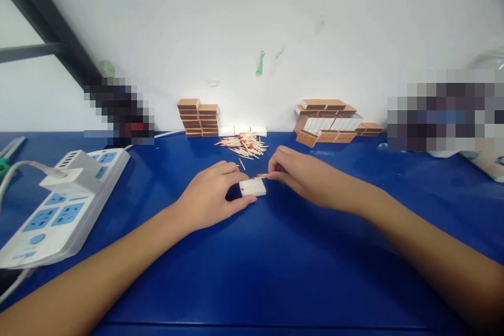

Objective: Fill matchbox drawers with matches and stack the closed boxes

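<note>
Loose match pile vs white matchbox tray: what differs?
The loose match pile is a sprawling heap; the white matchbox tray is compact and rectangular. The pile lies near the wall; the tray is nearer the person. No hand touches the pile; the left hand grips the tray. Shared: both show red match heads.

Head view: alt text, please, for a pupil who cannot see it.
The left hand holds a small white tray on a blue table; the right hand pinches at least one match near its far edge. Behind lie a match pile and stacked matchboxes.
</note>
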The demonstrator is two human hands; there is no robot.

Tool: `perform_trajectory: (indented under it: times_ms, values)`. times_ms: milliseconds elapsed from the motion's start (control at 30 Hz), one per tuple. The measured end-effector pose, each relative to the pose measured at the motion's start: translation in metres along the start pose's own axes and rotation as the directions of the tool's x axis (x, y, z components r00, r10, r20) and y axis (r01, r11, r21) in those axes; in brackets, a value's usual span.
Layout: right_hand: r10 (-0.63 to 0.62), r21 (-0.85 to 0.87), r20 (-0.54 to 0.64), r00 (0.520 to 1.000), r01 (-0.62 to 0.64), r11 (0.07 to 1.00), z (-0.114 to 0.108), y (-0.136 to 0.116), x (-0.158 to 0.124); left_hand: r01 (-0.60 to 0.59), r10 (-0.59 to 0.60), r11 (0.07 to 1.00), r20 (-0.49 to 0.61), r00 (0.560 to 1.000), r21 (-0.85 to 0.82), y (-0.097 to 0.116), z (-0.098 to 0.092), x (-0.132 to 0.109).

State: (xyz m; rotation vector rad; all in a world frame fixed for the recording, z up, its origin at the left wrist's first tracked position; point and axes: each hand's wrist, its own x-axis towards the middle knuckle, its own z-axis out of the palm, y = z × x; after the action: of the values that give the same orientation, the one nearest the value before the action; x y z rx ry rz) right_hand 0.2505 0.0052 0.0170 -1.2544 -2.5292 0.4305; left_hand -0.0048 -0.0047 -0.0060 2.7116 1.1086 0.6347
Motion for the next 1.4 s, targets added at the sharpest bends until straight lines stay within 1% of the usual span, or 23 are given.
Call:
perform_trajectory:
  times_ms: [133, 233, 367, 467, 800, 1033, 1233, 1400]
  values:
    - [-0.084, -0.152, 0.033, 0.996, 0.088, 0.984, 0.019, -0.020, 0.000, -0.015, 0.015, 1.000, -0.008, 1.000, 0.007, 0.000, 0.001, 0.000]
    - [-0.082, -0.199, 0.045, 0.996, 0.090, 0.976, 0.023, -0.025, 0.000, -0.028, 0.028, 1.000, -0.010, 1.000, 0.004, 0.001, 0.002, 0.000]
    - [-0.047, -0.083, 0.073, 0.996, 0.054, 0.995, 0.014, -0.021, 0.000, -0.026, 0.026, 1.000, -0.002, 1.000, -0.014, 0.000, 0.002, -0.001]
    - [-0.044, 0.002, 0.091, 0.995, 0.044, 0.999, 0.010, -0.016, 0.000, -0.025, 0.025, 0.999, 0.005, 1.000, -0.025, 0.000, 0.001, -0.001]
    - [-0.051, 0.180, -0.033, 0.998, 0.057, 0.982, 0.023, -0.016, 0.004, -0.036, 0.036, 0.999, 0.005, 0.999, -0.029, 0.000, 0.001, 0.000]
    - [-0.061, 0.139, -0.030, 0.998, 0.065, 0.988, 0.022, -0.018, 0.002, -0.042, 0.042, 0.999, -0.002, 0.999, -0.022, 0.000, 0.001, -0.001]
    - [-0.082, 0.147, -0.066, 0.994, 0.091, 0.985, 0.022, -0.018, 0.006, -0.050, 0.050, 0.998, -0.009, 0.999, -0.028, 0.001, 0.001, -0.002]
    - [-0.093, 0.119, -0.026, 0.995, 0.095, 0.988, 0.025, -0.016, 0.010, -0.051, 0.051, 0.998, 0.004, 0.999, -0.026, 0.001, 0.001, -0.002]
